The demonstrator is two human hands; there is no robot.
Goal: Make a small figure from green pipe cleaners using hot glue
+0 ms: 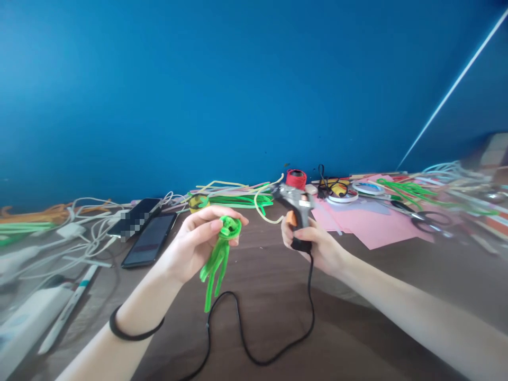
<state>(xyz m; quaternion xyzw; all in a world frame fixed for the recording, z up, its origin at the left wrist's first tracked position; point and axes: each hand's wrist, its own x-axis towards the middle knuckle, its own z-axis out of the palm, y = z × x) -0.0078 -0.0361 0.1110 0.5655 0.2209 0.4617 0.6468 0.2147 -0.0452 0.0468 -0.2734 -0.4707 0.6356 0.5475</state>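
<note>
Between the thumb and fingers of my left hand (pixel 198 238) is a green pipe-cleaner piece (pixel 230 227), coiled into a round top with several strands hanging below. My right hand (pixel 311 241) grips the handle of a black hot glue gun (pixel 299 206) with an orange trigger. Its nozzle points up and to the left, above and apart from the green piece. From the handle's base a black cord (pixel 278 357) loops down across the table and runs off the lower edge. My left palm is partly hidden behind the fingers and the green piece.
Two phones (pixel 148 241) lie at the left among white cables (pixel 85 233), near a pen (pixel 69 309). Green pipe cleaners (pixel 238 201) and a red spool (pixel 296 179) sit along the blue wall. Pink paper (pixel 377 227), scissors (pixel 424 219) and tape rolls (pixel 343 197) are at the right.
</note>
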